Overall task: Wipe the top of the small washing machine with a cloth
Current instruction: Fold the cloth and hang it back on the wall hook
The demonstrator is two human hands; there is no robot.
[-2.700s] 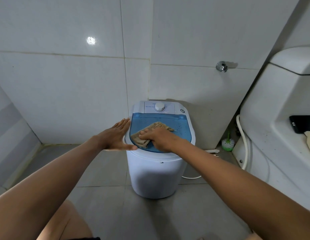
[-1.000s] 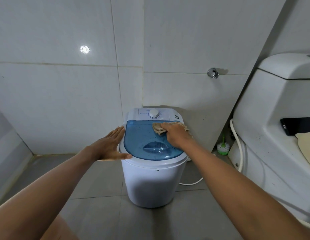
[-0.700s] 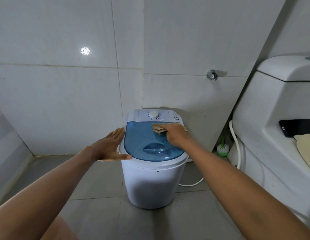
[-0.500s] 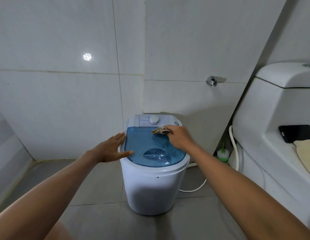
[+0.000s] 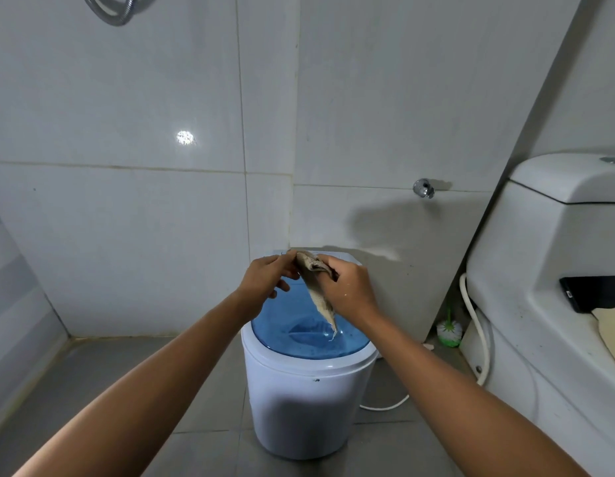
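Both hands, left (image 5: pixel 265 280) and right (image 5: pixel 347 290), are holding the cloth (image 5: pixel 318 290) above the washer (image 5: pixel 306 373), leaving its lid (image 5: pixel 299 335) open to reach. A toilet (image 5: pixel 547 304) is crowding the right; bare floor (image 5: pixel 93 373) is lying left.

We are holding the cloth (image 5: pixel 314 280) up above the washing machine (image 5: pixel 304 390), our right hand (image 5: pixel 347 287) gripping its upper end and our left hand (image 5: pixel 265 280) pinching the same end beside it. The cloth is hanging down over the blue lid (image 5: pixel 292 325). A toilet (image 5: pixel 553 270) is standing at the right, a phone (image 5: pixel 593 292) lying on it.
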